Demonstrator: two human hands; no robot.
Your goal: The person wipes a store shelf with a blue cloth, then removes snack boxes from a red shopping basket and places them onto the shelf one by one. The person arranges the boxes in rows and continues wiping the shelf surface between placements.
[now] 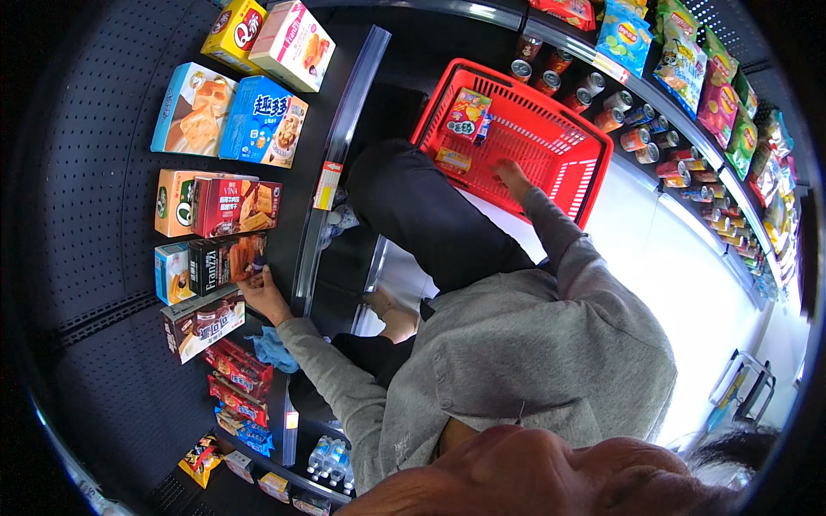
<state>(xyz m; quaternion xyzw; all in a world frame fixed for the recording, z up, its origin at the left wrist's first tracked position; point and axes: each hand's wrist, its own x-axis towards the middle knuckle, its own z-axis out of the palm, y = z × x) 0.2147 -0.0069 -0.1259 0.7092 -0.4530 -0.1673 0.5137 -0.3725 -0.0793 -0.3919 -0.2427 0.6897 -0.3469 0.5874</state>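
My left hand (263,293) reaches onto the shelf at the left. Its fingers grip the lower right corner of a black biscuit box (222,261), which leans in front of a light blue box (172,274). Just below that hand lies a white and brown biscuit box (205,322). Over a red plastic shopping basket (590,151), my right hand (513,179) hangs with nothing seen in it, fingers a little bent. Inside the basket are a red and green snack box (466,115) and a small yellow packet (453,160).
More boxes stand higher up, among them a red biscuit box (235,205) and a blue cookie box (263,121). A blue cloth (274,348) lies near my left forearm. Drink cans (610,119) and chip bags (624,37) line the right shelves. A metal shelf edge (345,116) runs beside my knee.
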